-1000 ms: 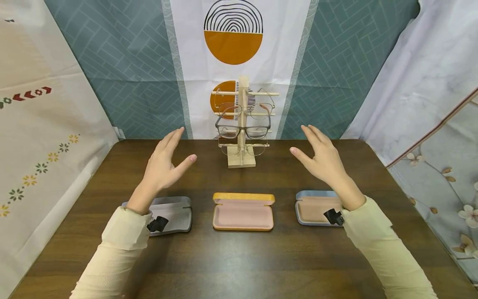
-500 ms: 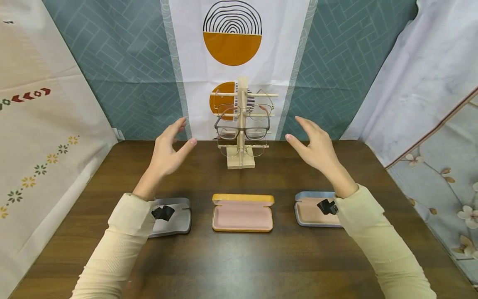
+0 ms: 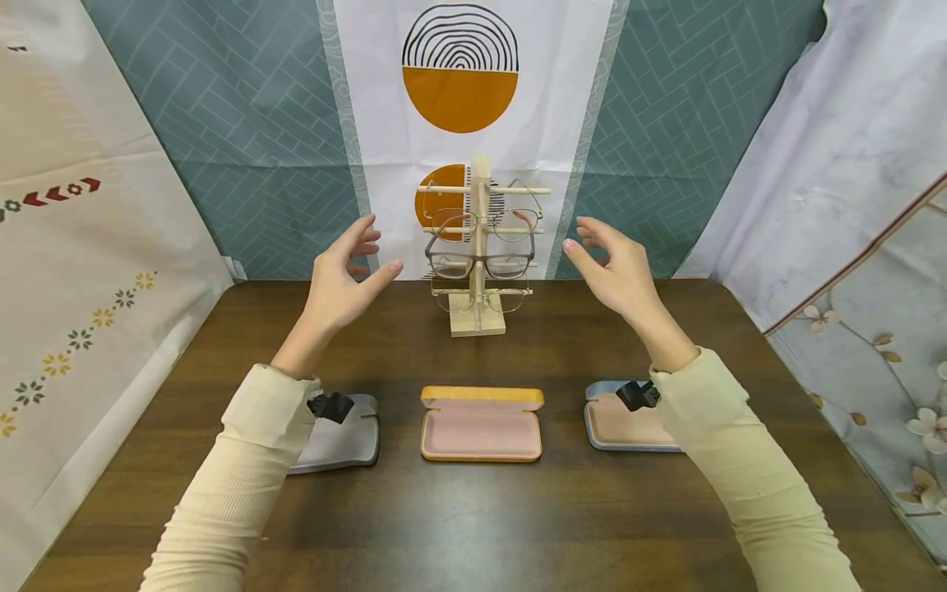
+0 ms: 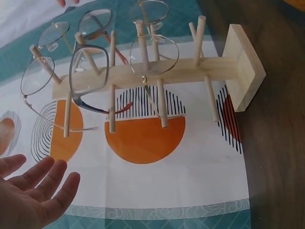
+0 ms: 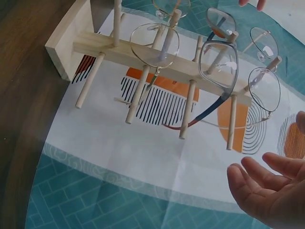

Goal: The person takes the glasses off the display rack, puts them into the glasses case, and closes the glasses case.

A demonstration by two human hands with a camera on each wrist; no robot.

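A wooden eyeglass stand [image 3: 477, 322] rises at the back of the table, holding three pairs of eyeglasses. Dark-framed eyeglasses [image 3: 479, 258] rest in the middle, thin wire eyeglasses [image 4: 37, 76] at the top and gold-rimmed eyeglasses [image 5: 155, 45] lowest. To the left of the stand, my left hand [image 3: 336, 288] is raised, fingers relaxed and thumb apart, holding nothing. My right hand [image 3: 620, 275] mirrors it on the right, also holding nothing, its fingers loosely bent. Both wrist views show space between the hands and the eyeglasses.
Three eyeglass cases lie with lids up across the table: a grey case [image 3: 344, 440], a yellow case [image 3: 482, 436] lined in pink, and a blue case [image 3: 625, 423]. The forearms pass over the outer two. A patterned cloth [image 3: 636, 164] hangs behind the stand.
Both hands have moved forward and up, closing in on the stand from either side. Their fingers bend slightly more than before. The eyeglasses, stand and cases stay where they were.
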